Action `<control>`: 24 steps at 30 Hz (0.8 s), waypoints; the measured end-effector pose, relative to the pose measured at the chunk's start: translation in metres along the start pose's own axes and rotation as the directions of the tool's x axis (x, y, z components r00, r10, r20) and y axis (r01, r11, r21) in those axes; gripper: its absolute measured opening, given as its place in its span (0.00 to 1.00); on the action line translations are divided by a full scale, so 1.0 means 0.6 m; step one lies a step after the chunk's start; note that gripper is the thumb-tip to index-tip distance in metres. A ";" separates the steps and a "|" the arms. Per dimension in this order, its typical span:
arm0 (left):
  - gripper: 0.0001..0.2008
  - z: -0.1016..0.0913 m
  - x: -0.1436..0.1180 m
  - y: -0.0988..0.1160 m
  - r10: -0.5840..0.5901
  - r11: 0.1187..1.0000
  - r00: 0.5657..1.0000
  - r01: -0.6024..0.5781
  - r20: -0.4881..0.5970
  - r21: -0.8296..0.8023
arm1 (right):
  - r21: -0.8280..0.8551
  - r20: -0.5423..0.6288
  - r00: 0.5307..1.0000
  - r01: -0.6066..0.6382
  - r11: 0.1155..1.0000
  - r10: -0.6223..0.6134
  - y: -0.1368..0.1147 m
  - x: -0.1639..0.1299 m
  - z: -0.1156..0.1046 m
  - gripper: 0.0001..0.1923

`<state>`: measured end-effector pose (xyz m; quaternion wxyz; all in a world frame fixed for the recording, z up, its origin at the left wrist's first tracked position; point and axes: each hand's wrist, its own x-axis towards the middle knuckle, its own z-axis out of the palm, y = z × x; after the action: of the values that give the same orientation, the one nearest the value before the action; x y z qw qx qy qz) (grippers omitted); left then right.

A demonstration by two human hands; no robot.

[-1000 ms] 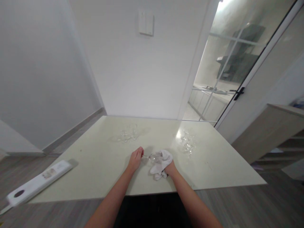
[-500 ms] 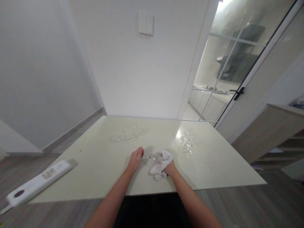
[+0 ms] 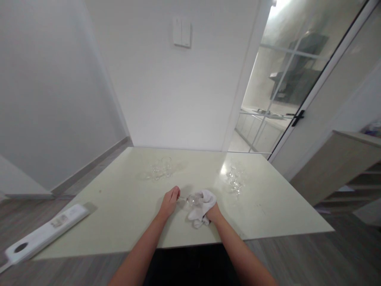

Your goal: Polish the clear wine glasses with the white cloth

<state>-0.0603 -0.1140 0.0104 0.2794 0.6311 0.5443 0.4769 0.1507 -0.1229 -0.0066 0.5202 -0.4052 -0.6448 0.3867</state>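
Observation:
Near the front middle of the table, my left hand (image 3: 170, 201) is closed on the stem end of a clear stemmed glass (image 3: 193, 199), which lies sideways. The bowl of the glass points right, into a white cloth (image 3: 205, 204). My right hand (image 3: 213, 213) is wrapped in that cloth, and its fingers are mostly hidden beneath the folds. Cloth and bowl touch. Part of the cloth hangs down toward the tabletop.
Several clear glasses (image 3: 160, 168) stand at the back left of the pale table (image 3: 125, 222). Another group of clear glasses (image 3: 235, 179) is at the right. A white power strip (image 3: 49, 232) lies over the table's left edge. Behind are a wall and a glazed door (image 3: 279, 91).
Both hands, the glass and the cloth stay almost in the same place. The camera view has shifted slightly.

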 end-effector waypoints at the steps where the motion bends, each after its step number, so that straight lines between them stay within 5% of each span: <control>1: 0.24 0.000 0.000 0.000 -0.004 1.000 1.000 0.004 0.004 -0.004 | 0.008 0.005 1.000 0.004 1.000 -0.004 0.000 0.000 0.000 0.15; 14: 0.25 0.003 0.005 -0.005 -0.084 0.992 0.996 0.084 -0.002 -0.091 | 0.020 0.063 0.998 -0.022 1.000 0.021 -0.002 -0.002 -0.003 0.18; 20: 0.25 0.002 -0.004 -0.002 -0.001 0.999 0.994 0.005 0.110 -0.031 | -0.104 0.238 0.971 0.054 0.993 -0.028 0.008 -0.010 -0.006 0.21; 24: 0.25 0.002 -0.009 0.005 0.042 0.999 0.991 -0.043 0.130 0.001 | -0.171 0.239 0.969 0.104 0.980 -0.062 0.021 -0.009 -0.001 0.17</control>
<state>-0.0576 -0.1195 0.0108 0.3029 0.6727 0.5123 0.4396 0.1534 -0.1232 -0.0198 0.4175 -0.3757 -0.7504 0.3485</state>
